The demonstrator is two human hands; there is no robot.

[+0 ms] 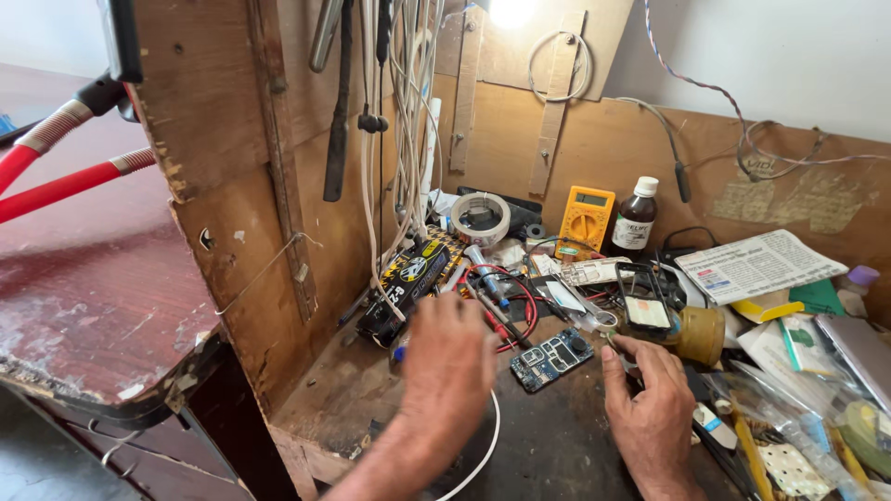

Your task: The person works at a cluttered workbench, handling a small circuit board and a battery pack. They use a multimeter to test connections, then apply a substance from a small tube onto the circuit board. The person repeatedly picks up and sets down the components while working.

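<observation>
**Me:** Circuit board (551, 358), blue, bare, lies flat on the dark benchtop (557, 445) between my two hands, touching neither. Note for the entry: my right hand (650, 408) sits just right of it, fingers curled around something small and pale at the fingertips; I cannot tell what it is. My left hand (448, 362) is blurred, fingers loosely bent, over the bench left of the board; whether it grips anything I cannot tell.

**Observer:** How should the board be handled?

**Me:** My judgement: take it by the edges, keep fingertips off the components, and keep it flat on the bare patch rather than on the clutter.

**Observer:** What crowds it?

**Me:** Red and black leads (512, 301) loop just behind the board, near enough to snag a corner. A white cable (483, 455) runs under my left wrist toward the bench edge. A phone frame (644, 299) stands just behind my right hand, with a brown tape roll (701, 334) beside it. Further back: yellow multimeter (586, 219), brown bottle with white cap (637, 215), pale tape roll (480, 219). A black and yellow tool (408, 278) lies to the left, against the plywood partition (232, 186). Papers and packets pile up on the right.
</observation>
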